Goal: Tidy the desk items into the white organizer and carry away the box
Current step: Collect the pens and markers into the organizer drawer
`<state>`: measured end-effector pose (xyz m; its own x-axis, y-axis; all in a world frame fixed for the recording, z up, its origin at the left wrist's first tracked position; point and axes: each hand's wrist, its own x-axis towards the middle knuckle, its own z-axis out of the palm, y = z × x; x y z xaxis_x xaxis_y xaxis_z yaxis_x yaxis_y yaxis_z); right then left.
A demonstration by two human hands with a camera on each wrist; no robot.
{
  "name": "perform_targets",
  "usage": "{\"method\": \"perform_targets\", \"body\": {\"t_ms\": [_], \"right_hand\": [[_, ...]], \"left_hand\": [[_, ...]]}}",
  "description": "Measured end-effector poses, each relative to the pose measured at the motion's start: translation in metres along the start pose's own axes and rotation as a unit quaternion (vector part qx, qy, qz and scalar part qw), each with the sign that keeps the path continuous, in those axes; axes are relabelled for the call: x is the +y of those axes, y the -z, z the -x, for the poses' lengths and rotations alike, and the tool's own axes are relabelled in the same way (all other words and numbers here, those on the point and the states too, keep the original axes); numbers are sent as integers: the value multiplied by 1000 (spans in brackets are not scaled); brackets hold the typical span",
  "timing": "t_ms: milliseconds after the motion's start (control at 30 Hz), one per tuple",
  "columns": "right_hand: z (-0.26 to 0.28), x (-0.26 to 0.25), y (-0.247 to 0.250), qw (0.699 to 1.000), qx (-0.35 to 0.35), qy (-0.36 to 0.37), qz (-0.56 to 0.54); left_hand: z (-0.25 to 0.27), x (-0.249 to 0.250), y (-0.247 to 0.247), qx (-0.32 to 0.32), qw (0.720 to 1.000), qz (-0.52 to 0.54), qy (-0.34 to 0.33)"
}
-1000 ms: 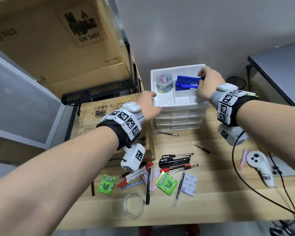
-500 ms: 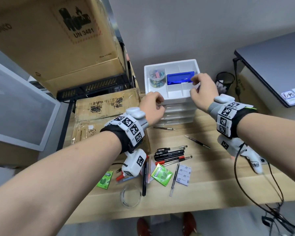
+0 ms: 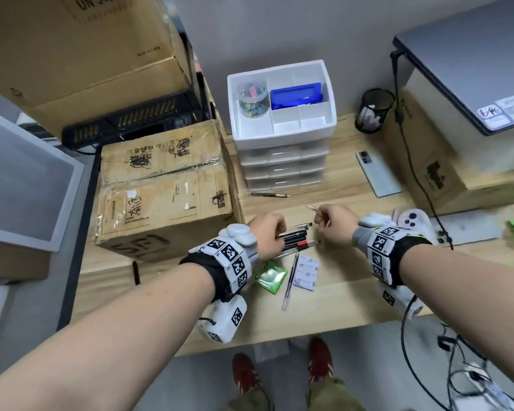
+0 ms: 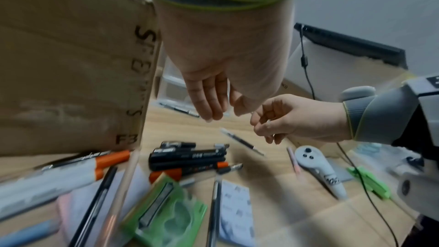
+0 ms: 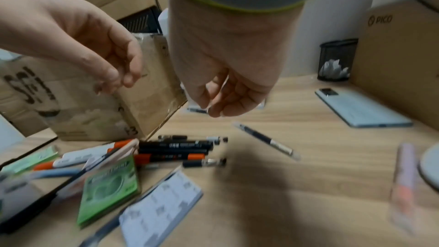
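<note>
The white organizer (image 3: 282, 130), a stack of drawers with an open top tray, stands at the back of the desk. Its tray holds a jar of clips (image 3: 251, 99) and a blue item (image 3: 296, 94). A taped cardboard box (image 3: 163, 188) sits to its left. Loose pens and markers (image 3: 293, 237) lie at the desk's front. My left hand (image 3: 266, 235) hovers just above them with fingers hanging loose (image 4: 209, 99), holding nothing. My right hand (image 3: 333, 223) hangs loosely curled (image 5: 221, 97) and empty over a slim black pen (image 5: 263, 139).
A green gum pack (image 3: 269, 275), a white card pack (image 3: 306, 272) and a further pen (image 3: 290, 281) lie near the desk's front edge. Another pen (image 3: 269, 195) lies by the organizer. To the right are a phone (image 3: 377, 173), a mesh cup (image 3: 374, 109), a controller (image 3: 410, 221) and another box (image 3: 445, 173).
Both hands have let go of the organizer's top and dropped toward me, down to the pens at the front of the desk. The head view has tilted down.
</note>
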<state>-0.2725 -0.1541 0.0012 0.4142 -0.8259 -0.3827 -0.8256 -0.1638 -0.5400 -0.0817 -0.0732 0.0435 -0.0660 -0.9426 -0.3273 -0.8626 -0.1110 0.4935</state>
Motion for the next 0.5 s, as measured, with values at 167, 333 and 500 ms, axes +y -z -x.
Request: {"method": "perform_targets", "body": {"t_ms": [167, 333, 500], "right_hand": [[8, 22, -46, 1000, -5, -9, 11], [6, 37, -79, 995, 73, 67, 20], [-12, 41, -92, 988, 67, 138, 24]], "left_hand": [[5, -27, -48, -27, 996, -75, 46], [-3, -44, -79, 35, 989, -137, 51], [-26, -49, -98, 59, 982, -174, 36]]}}
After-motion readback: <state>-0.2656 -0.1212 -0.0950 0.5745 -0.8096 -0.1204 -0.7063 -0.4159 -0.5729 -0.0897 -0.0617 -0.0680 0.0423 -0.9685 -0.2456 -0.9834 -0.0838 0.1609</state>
